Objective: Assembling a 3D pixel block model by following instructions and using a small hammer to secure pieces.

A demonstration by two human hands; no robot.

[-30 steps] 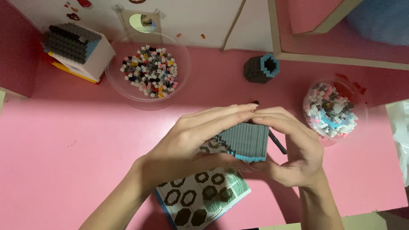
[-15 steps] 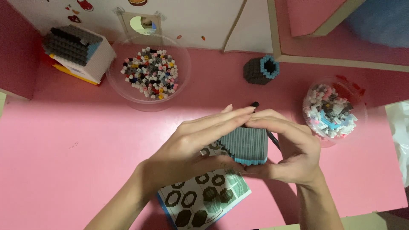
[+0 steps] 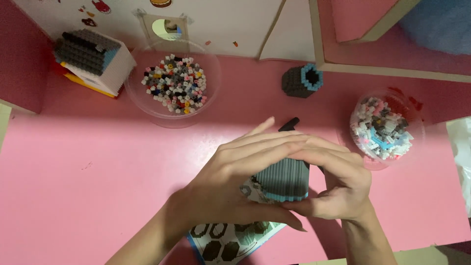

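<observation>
Both hands clasp a dark grey ribbed brick model (image 3: 283, 179) with a light blue bottom edge, held just above the pink table. My left hand (image 3: 235, 181) covers its left side and top, fingers stretched across. On the other side, my right hand (image 3: 338, 184) cups the model, thumb underneath. Under the hands lies a printed sheet (image 3: 230, 240) with dark hexagon shapes. A thin black tool (image 3: 289, 123) pokes out behind my fingers.
A clear bowl (image 3: 211, 93) of mixed small bricks sits at the back left, beside a white box (image 3: 115, 73) topped with a grey brick piece. A small grey-and-blue brick tube (image 3: 300, 81) stands at the back centre. A clear cup (image 3: 409, 142) of bricks is at the right.
The model has been turned in my hands so its ribbed side stands more upright. My left fingers have spread further across its top.
</observation>
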